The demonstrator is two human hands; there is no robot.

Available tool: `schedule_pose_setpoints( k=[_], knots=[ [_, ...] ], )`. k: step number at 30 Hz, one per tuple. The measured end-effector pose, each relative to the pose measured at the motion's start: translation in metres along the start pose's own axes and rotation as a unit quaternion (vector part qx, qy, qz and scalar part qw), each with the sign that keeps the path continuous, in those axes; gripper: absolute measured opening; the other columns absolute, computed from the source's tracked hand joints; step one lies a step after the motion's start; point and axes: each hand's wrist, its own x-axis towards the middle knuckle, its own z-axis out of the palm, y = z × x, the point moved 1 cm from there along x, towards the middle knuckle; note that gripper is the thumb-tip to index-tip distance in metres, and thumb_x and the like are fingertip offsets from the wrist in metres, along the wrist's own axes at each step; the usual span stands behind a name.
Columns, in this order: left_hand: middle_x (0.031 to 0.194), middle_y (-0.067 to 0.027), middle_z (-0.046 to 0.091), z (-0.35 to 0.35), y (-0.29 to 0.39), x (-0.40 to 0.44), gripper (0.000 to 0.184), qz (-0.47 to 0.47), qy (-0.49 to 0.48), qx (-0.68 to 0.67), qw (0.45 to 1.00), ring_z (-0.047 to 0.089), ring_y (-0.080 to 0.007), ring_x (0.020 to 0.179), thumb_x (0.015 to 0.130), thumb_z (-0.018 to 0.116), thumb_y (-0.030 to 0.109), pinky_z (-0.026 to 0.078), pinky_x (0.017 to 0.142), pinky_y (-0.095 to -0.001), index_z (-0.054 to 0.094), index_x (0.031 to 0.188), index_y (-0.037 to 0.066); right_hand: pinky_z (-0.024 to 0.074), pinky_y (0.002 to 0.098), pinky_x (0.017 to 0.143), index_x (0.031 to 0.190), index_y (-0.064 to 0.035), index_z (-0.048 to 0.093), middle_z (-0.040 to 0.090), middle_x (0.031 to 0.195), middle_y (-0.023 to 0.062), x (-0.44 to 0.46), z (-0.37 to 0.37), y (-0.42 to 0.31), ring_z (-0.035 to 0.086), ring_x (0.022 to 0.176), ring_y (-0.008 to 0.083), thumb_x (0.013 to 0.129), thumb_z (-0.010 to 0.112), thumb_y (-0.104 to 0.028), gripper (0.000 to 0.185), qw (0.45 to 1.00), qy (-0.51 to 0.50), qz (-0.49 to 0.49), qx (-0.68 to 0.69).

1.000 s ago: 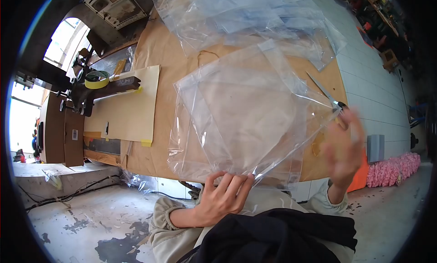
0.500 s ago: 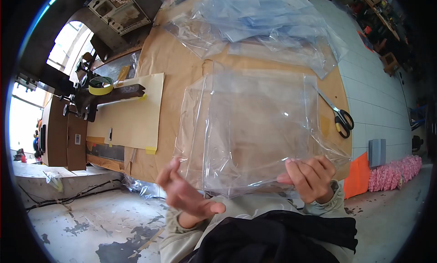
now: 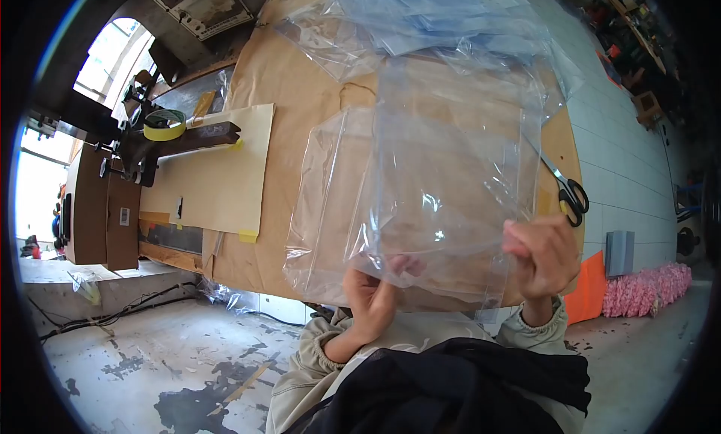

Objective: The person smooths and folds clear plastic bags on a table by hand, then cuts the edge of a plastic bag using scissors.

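Note:
A large clear plastic bag (image 3: 451, 171) is spread over the near part of the brown-covered table, with seams along its sides. My right hand (image 3: 546, 257) is closed, pinching the bag near its lower right edge. At the near edge, my left hand (image 3: 369, 293) has its fingers curled at the film, and its fingertips show through the plastic. Another clear layer (image 3: 323, 193) lies flat to the left, partly under the bag. Black-handled scissors (image 3: 573, 199) rest to the right, blades partly beneath the film.
A heap of bluish clear plastic (image 3: 443, 21) covers the table's far side. On the left, a dark machine arm (image 3: 199, 139) carries a yellow tape roll (image 3: 164, 126) above a tan board (image 3: 218, 186). An orange sheet (image 3: 587, 291) and pink fluffy material (image 3: 646, 290) lie at right.
My left hand has moved right and taken the bag's near edge. The right hand has moved right and up, shifting the bag right and away from me.

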Motion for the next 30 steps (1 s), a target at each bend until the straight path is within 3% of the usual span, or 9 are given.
schedule_pose_setpoints(
  k=[2, 5, 8, 11, 14, 18, 23, 26, 30],
  knots=[
    [0.087, -0.0121, 0.064, -0.001, -0.004, 0.004, 0.012, -0.005, -0.009, -0.043, 0.999, 0.068, -0.0244, 0.083, 0.093, 0.054, 0.001, 0.054, 0.075, -0.0337, 0.052, 0.103, -0.005, 0.038, 0.027, 0.05, 0.081, -0.0025, 0.07, 0.063, 0.067, 0.0027, 0.004, -0.001, 0.002, 0.052, 0.058, 0.0179, 0.069, 0.078, -0.019, 0.022, 0.999, 0.007, 0.042, 0.014],
    [0.096, -0.0132, 0.062, -0.006, -0.003, 0.007, 0.014, -0.013, -0.036, -0.056, 0.998, 0.065, -0.0227, 0.09, 0.091, 0.056, 0.0, 0.054, 0.08, -0.0356, 0.05, 0.103, -0.005, 0.0385, 0.0276, 0.051, 0.082, -0.003, 0.07, 0.064, 0.067, 0.0029, 0.007, -0.001, -0.001, 0.051, 0.058, 0.0189, 0.067, 0.077, -0.016, 0.021, 0.996, -0.003, 0.08, 0.043],
    [0.103, -0.0126, 0.057, 0.011, 0.023, 0.015, 0.019, 0.027, 0.023, -0.042, 0.998, 0.06, -0.0193, 0.094, 0.087, 0.06, -0.003, 0.052, 0.084, -0.0331, 0.048, 0.102, -0.003, 0.0408, 0.0298, 0.056, 0.083, -0.0034, 0.071, 0.064, 0.069, 0.0039, 0.014, -0.009, -0.005, 0.053, 0.064, 0.021, 0.066, 0.078, -0.017, 0.023, 0.995, -0.041, 0.088, 0.028],
    [0.101, -0.0093, 0.047, 0.002, 0.02, 0.019, 0.036, 0.13, 0.04, 0.051, 0.989, 0.056, -0.0173, 0.095, 0.085, 0.063, 0.002, 0.056, 0.081, -0.0384, 0.039, 0.113, 0.001, 0.0426, 0.0323, 0.063, 0.089, -0.0035, 0.07, 0.065, 0.078, 0.0047, 0.026, -0.019, -0.008, 0.056, 0.072, 0.0229, 0.067, 0.078, -0.018, 0.027, 0.989, -0.117, 0.09, -0.004],
    [0.099, -0.0096, 0.053, -0.002, 0.009, 0.011, 0.029, 0.126, -0.024, 0.105, 0.986, 0.054, -0.0146, 0.087, 0.08, 0.064, -0.01, 0.047, 0.078, -0.0262, 0.048, 0.102, -0.001, 0.0431, 0.0343, 0.067, 0.092, -0.0046, 0.069, 0.064, 0.086, 0.005, 0.05, -0.022, -0.028, 0.057, 0.078, 0.024, 0.067, 0.077, -0.02, 0.03, 0.987, -0.131, 0.088, 0.027],
    [0.082, -0.0091, 0.059, 0.014, 0.02, 0.011, 0.027, 0.213, -0.067, 0.245, 0.943, 0.059, -0.0173, 0.072, 0.075, 0.07, -0.009, 0.048, 0.067, -0.0257, 0.053, 0.094, -0.001, 0.0427, 0.0341, 0.066, 0.09, -0.0059, 0.068, 0.062, 0.086, 0.0049, 0.058, -0.02, -0.041, 0.057, 0.072, 0.0232, 0.069, 0.076, -0.021, 0.027, 0.978, -0.191, 0.032, 0.083],
    [0.079, -0.0095, 0.062, 0.012, 0.015, 0.008, 0.025, 0.164, -0.081, 0.231, 0.956, 0.061, -0.0189, 0.07, 0.074, 0.066, -0.012, 0.048, 0.066, -0.0263, 0.055, 0.093, -0.001, 0.0418, 0.0328, 0.059, 0.085, -0.0044, 0.066, 0.059, 0.076, 0.0068, 0.047, -0.01, -0.038, 0.054, 0.063, 0.0207, 0.07, 0.076, -0.013, 0.02, 0.986, -0.119, 0.027, 0.116],
    [0.081, -0.0101, 0.062, 0.009, 0.011, 0.008, 0.028, 0.153, -0.115, 0.18, 0.965, 0.06, -0.0191, 0.07, 0.072, 0.06, -0.016, 0.048, 0.067, -0.0265, 0.055, 0.095, -0.002, 0.0403, 0.0297, 0.054, 0.082, -0.0023, 0.065, 0.057, 0.072, 0.0084, 0.044, -0.01, -0.037, 0.053, 0.062, 0.0197, 0.069, 0.076, -0.007, 0.018, 0.987, -0.004, 0.103, 0.127],
    [0.091, -0.0131, 0.062, 0.011, 0.008, 0.012, 0.032, 0.123, -0.099, 0.107, 0.982, 0.059, -0.0193, 0.072, 0.07, 0.058, -0.017, 0.047, 0.066, -0.0262, 0.057, 0.099, -0.003, 0.0397, 0.0271, 0.051, 0.084, -0.0014, 0.065, 0.056, 0.072, 0.0091, 0.048, -0.002, -0.034, 0.053, 0.062, 0.019, 0.069, 0.076, -0.005, 0.019, 0.989, -0.01, 0.078, 0.122]
  ],
)
